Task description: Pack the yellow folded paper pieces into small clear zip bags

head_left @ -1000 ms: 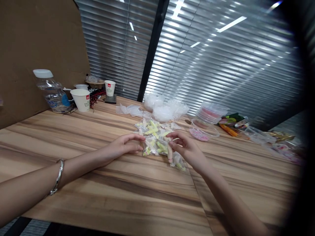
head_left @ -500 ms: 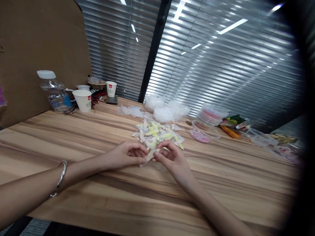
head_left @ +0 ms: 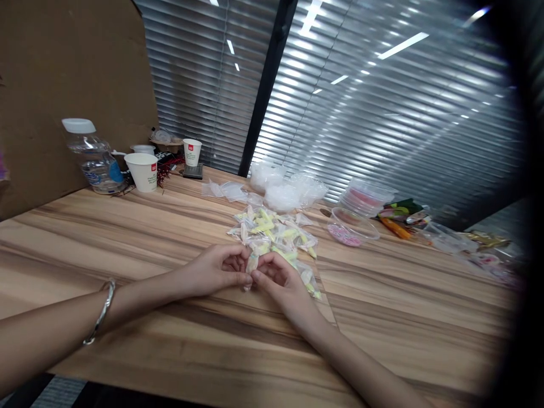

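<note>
Between my two hands is a small clear plastic packet (head_left: 251, 264) with pale contents, upright just above the table. My left hand (head_left: 219, 269) pinches its left side, and a silver bangle circles that wrist. On the packet's right side, my right hand (head_left: 280, 279) pinches it with thumb and forefinger. Just beyond the fingers lies a pile of small clear packets (head_left: 272, 226) with yellow and pale pieces. Part of the pile is hidden behind my right hand.
Clear plastic bags (head_left: 283, 195) sit behind the pile. At the left stand a bottle (head_left: 100, 164), a large paper cup (head_left: 143, 173) and a smaller cup (head_left: 192, 153). Plastic tubs (head_left: 365, 198), an open tub with pink bits (head_left: 346, 232) and orange items (head_left: 396, 228) are at the right.
My right hand has shifted left and slightly down, and the held packet has turned more upright. More packets now show to the right of my right hand.
</note>
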Available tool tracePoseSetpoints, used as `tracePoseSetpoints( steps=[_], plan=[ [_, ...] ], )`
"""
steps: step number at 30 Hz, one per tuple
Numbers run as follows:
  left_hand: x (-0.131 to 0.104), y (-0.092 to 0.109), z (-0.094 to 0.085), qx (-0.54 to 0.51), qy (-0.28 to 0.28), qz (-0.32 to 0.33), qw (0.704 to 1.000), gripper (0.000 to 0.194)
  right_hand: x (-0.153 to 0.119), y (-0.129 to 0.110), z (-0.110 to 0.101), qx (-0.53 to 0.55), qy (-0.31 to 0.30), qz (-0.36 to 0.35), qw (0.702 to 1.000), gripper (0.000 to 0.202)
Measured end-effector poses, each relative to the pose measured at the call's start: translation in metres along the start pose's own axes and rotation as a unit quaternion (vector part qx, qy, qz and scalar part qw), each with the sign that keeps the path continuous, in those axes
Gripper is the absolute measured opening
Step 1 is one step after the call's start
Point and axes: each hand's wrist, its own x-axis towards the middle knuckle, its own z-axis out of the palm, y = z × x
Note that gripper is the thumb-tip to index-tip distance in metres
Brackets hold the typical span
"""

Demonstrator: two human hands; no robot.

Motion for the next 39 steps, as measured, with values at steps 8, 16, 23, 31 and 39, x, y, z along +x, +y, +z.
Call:
tracePoseSetpoints(
  steps=[8,16,23,31,39],
  plan=[
    [-0.0001,0.003,0.0,0.016,0.006,-0.01,1.0,0.022,-0.0027,0.0011,0.0002,-0.036,0.012,-0.036,0.999,0.017],
    [0.0021,0.0011,0.0005,0.035,0.016,-0.013,0.999,0.022,-0.0015,-0.0005,0.0043,-0.037,0.013,-0.026,0.999,0.018],
    [0.0016,-0.0029,-0.0004,0.049,0.036,-0.025,0.998,0.017,0.0003,0.0036,0.0023,-0.055,0.031,-0.02,0.998,0.018],
    [0.0041,-0.0056,-0.0006,0.036,0.029,-0.04,0.998,0.022,0.0021,0.0077,-0.0007,-0.062,0.048,-0.007,0.997,0.015],
    [0.0037,-0.0045,-0.0012,0.024,0.031,-0.05,0.998,0.021,0.0011,0.0061,0.0012,-0.038,0.06,-0.003,0.997,0.015]
  ],
)
